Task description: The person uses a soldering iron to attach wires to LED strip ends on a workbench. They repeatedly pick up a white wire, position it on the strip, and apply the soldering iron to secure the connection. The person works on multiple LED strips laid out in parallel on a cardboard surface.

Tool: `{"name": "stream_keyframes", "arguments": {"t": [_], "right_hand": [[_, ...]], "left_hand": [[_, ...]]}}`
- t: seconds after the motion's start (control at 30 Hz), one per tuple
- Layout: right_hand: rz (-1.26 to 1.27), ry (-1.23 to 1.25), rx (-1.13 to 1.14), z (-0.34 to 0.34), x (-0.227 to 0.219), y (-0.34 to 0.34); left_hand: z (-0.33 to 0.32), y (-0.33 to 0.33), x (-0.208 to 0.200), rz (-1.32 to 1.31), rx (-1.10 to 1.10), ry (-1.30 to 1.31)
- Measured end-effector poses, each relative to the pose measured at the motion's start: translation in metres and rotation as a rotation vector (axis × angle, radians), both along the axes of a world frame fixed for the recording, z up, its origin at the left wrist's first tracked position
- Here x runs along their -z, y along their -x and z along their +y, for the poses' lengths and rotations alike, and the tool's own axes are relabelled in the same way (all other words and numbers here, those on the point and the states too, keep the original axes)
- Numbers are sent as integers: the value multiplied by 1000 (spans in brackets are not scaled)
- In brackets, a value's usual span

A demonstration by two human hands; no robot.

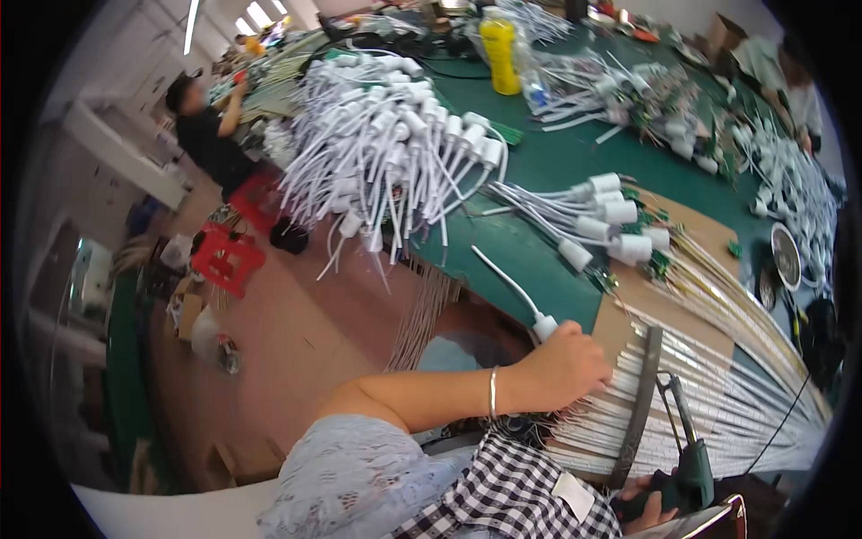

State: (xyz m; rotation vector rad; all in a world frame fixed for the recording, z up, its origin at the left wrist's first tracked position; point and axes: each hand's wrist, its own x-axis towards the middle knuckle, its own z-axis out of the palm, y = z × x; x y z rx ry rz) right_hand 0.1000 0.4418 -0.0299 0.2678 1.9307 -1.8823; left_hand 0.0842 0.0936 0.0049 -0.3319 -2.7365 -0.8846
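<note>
My left hand (564,366), with a silver bangle at the wrist, is closed around a white plastic cap (544,326) that has a white cable trailing up and left. Its fingertips are over the ends of long, thin white strips (691,395) fanned across the table. A dark flat bar (639,404) lies across these strips. At the lower right, my right hand (648,509) grips a dark pistol-shaped tool, which looks like a soldering gun (693,472). Its rod and thin bent metal tube point up and left. Part of the right hand is hidden behind the tool.
A big heap of white capped cables (386,135) overhangs the green table's (467,260) left edge. More capped cables (615,216) lie ahead on brown cardboard (709,238). Beyond stands a yellow bottle (499,52). Red stools (227,256) and a person (211,135) are at left; another person (799,99) is far right.
</note>
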Motion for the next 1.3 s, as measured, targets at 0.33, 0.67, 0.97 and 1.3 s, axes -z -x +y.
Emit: {"name": "stream_keyframes", "arguments": {"t": [0.33, 0.67, 0.97, 1.3], "right_hand": [[202, 108, -73, -31, -34, 8], [126, 75, -50, -22, -41, 0], [49, 35, -41, -15, -23, -9], [56, 119, -37, -34, -53, -1]], "left_hand": [[6, -7, -1, 6, -4, -96], [12, -6, 1, -25, -68, -94], [5, 5, 0, -130, 35, 115], [5, 10, -20, -251, 50, -47]]}}
